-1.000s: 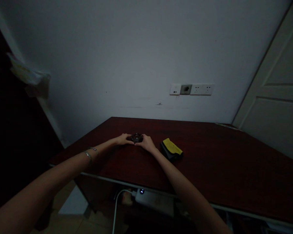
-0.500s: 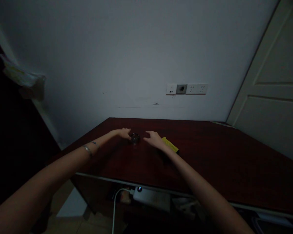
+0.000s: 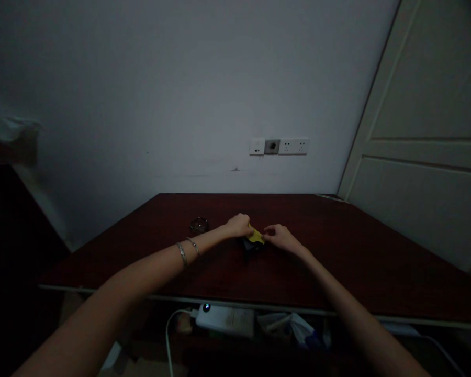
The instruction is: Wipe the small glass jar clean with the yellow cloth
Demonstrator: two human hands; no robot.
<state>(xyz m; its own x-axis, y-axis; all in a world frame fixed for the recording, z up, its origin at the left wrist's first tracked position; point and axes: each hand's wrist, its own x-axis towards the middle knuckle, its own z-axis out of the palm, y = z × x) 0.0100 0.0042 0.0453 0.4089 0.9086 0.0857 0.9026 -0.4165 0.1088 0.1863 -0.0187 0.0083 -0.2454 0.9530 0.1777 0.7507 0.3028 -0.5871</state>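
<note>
A folded yellow and dark cloth (image 3: 254,238) lies on the dark red table (image 3: 337,251). My left hand (image 3: 238,226) is closed on its left side and my right hand (image 3: 279,236) pinches its right side. Both wrists rest low over the tabletop. A small round glass dish (image 3: 199,225) stands alone to the left of my left hand, with neither hand touching it. Bracelets sit on my left wrist.
A strip of wall sockets (image 3: 278,146) is on the white wall behind the table. A white door (image 3: 424,157) stands at the right. Under the table's front edge are a white power box (image 3: 223,317) with a lit dot and a cable.
Both hands let go of the glass dish and moved right to the cloth, where they now grip it. The view has swung to the right.
</note>
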